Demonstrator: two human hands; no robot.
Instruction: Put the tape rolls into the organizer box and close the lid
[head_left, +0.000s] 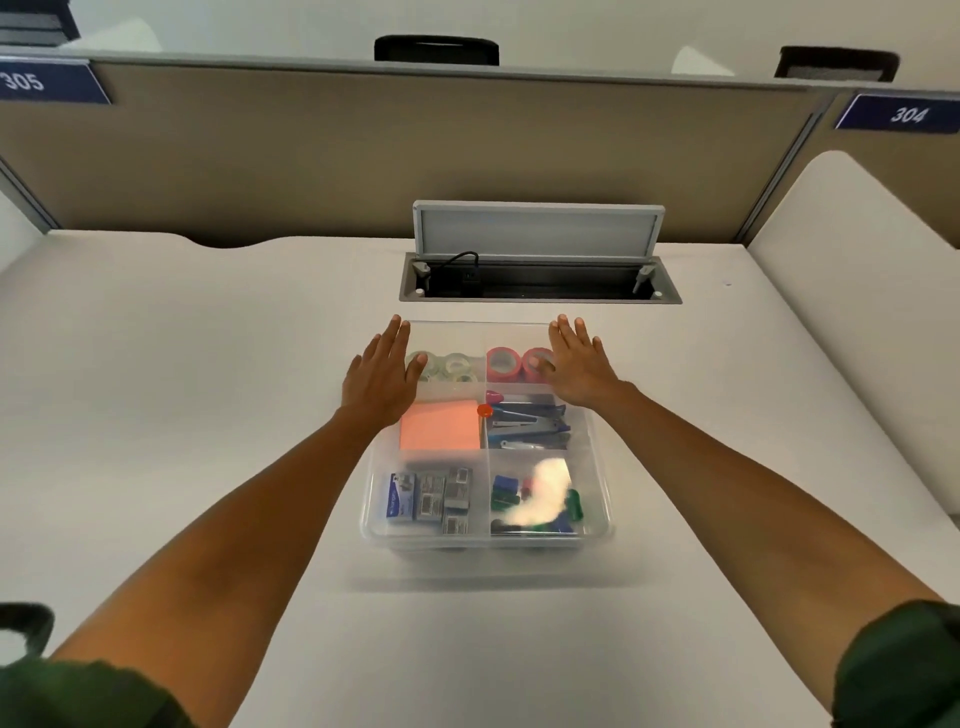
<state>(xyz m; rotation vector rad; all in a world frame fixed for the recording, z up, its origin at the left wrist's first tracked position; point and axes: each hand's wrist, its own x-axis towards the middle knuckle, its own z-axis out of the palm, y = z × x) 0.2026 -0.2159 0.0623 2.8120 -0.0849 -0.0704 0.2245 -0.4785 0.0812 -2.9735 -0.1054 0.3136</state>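
Note:
A clear plastic organizer box (597, 499) sits mid-table with its transparent lid lying over the top. Clear tape rolls (452, 366) lie in the far-left compartment and red tape rolls (503, 362) in the far-right one. My left hand (382, 371) rests flat with fingers spread on the lid's far-left corner. My right hand (576, 358) lies flat on the far-right corner, partly covering one red roll. Neither hand holds anything.
Other compartments hold an orange sticky-note pad (440, 431), staplers (527, 428), staple boxes (428, 496) and coloured clips (535, 501). An open cable hatch (540, 278) with raised flap sits just behind the box. A beige partition (363, 145) bounds the white desk (182, 389).

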